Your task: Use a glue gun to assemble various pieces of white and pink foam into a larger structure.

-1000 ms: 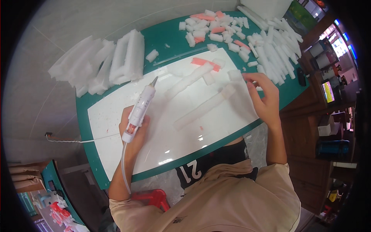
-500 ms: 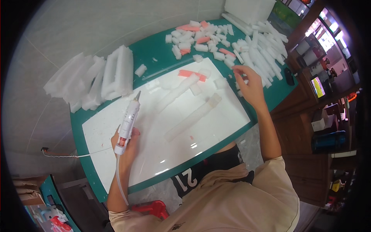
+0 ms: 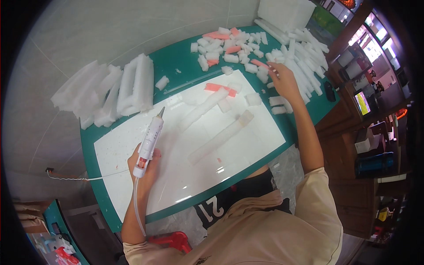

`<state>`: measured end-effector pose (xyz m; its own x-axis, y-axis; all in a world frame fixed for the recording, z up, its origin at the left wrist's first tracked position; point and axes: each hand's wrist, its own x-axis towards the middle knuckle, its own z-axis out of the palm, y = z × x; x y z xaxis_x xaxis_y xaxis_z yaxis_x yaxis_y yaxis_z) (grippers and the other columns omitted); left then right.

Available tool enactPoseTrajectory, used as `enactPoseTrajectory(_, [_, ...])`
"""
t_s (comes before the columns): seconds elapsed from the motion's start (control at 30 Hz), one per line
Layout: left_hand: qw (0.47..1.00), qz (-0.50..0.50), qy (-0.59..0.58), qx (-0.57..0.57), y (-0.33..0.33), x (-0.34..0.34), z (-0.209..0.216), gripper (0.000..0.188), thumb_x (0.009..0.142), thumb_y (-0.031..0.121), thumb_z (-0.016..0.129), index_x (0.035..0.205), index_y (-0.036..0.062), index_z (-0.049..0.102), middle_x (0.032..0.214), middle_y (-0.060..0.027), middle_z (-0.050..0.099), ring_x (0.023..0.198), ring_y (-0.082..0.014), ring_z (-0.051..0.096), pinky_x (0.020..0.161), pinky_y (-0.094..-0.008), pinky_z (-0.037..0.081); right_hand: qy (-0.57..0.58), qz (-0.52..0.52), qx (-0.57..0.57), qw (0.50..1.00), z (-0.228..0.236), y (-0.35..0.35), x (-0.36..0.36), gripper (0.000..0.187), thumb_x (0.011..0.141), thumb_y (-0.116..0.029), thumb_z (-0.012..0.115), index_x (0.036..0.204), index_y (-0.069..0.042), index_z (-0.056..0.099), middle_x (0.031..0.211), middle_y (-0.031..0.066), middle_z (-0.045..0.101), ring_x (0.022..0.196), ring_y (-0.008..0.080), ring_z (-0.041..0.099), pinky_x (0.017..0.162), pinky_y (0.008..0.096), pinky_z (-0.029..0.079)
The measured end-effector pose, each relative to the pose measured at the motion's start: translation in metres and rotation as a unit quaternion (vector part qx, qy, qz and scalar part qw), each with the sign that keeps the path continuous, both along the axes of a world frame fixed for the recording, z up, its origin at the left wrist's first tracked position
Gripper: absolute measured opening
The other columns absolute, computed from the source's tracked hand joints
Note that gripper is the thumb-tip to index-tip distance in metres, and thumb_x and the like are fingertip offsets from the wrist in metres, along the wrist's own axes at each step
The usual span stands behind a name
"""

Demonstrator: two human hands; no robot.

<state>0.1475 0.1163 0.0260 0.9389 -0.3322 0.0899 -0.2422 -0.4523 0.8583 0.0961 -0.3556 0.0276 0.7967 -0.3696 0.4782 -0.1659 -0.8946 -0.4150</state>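
My left hand [image 3: 145, 165] is closed round a white glue gun [image 3: 150, 140]. Its metal nozzle points up and away over the white board [image 3: 176, 185], and a clear glue stick trails from its back end. At the edge of the foam pile, my right hand [image 3: 282, 81] has thumb and forefinger apart at the near end of a pink foam strip [image 3: 259, 64]; the strip still lies among the pieces. On the board rest two long pale foam strips, one [image 3: 205, 108] with a pink piece [image 3: 221, 88] by its far end, the other [image 3: 221, 137] nearer me.
Small white and pink foam pieces [image 3: 223, 46] are heaped at the back of the green table [image 3: 172, 57]. Long white foam sticks [image 3: 304, 66] lie at the right, large foam slabs [image 3: 134, 84] at the left. A white cord [image 3: 97, 177] runs left to a wall socket.
My right hand has moved farther away, from the small blocks by the board's right edge to the pink foam strip. The glue gun remains in my left hand, nearly where it was.
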Motion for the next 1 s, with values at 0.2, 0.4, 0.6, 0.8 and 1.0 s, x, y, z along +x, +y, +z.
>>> enactPoseTrajectory(0.2, [1.0,-0.002,-0.001,0.012,0.003,0.001,-0.001,0.023,0.084,0.017,0.067,0.098,-0.0005,0.064,0.08,-0.0102,0.068,0.075,-0.019,0.065,0.073,-0.0311,0.049,0.046,0.01,-0.015,0.999,-0.005,-0.022,0.03,0.037,0.082,-0.011,0.062,0.118,-0.004,0.063,0.11,0.0204,0.062,0.101,0.0361,0.058,0.089,0.0412,0.045])
enactPoseTrajectory(0.4, [1.0,0.005,-0.002,0.025,0.0,0.0,-0.002,0.024,0.084,0.016,0.067,0.101,-0.0004,0.064,0.08,-0.0111,0.068,0.076,-0.0188,0.065,0.073,-0.0311,0.049,0.154,0.06,-0.107,0.98,-0.02,-0.028,0.056,0.041,0.076,-0.018,0.07,0.114,-0.005,0.064,0.119,0.0171,0.059,0.108,0.0336,0.054,0.094,0.0386,0.043])
enactPoseTrajectory(0.6, [0.998,-0.034,0.033,-0.046,0.005,0.004,-0.007,0.025,0.084,0.018,0.067,0.102,0.0007,0.064,0.084,-0.0081,0.066,0.08,-0.0167,0.062,0.075,-0.0301,0.047,0.082,0.08,-0.082,0.99,-0.002,-0.002,0.039,0.037,0.078,-0.014,0.069,0.113,-0.004,0.063,0.113,0.0158,0.061,0.104,0.0319,0.055,0.092,0.0385,0.044])
enactPoseTrajectory(0.8, [0.979,-0.107,0.111,-0.137,0.013,0.002,-0.008,0.033,0.083,0.023,0.067,0.109,0.0028,0.06,0.099,-0.0065,0.064,0.094,-0.0154,0.058,0.082,-0.0295,0.043,-0.032,0.166,0.012,0.986,0.07,0.107,-0.026,0.031,0.082,-0.011,0.07,0.111,-0.004,0.062,0.11,0.0129,0.061,0.102,0.0292,0.059,0.082,0.0338,0.05])
enactPoseTrajectory(1.0, [0.974,-0.156,0.116,-0.119,0.011,0.001,-0.003,0.033,0.081,0.023,0.07,0.105,0.003,0.06,0.099,-0.0078,0.064,0.092,-0.0182,0.058,0.083,-0.0317,0.044,-0.047,0.257,0.034,0.965,0.079,0.156,-0.038,0.035,0.079,-0.004,0.07,0.113,-0.004,0.061,0.109,0.0131,0.059,0.094,0.0266,0.059,0.081,0.0326,0.051])
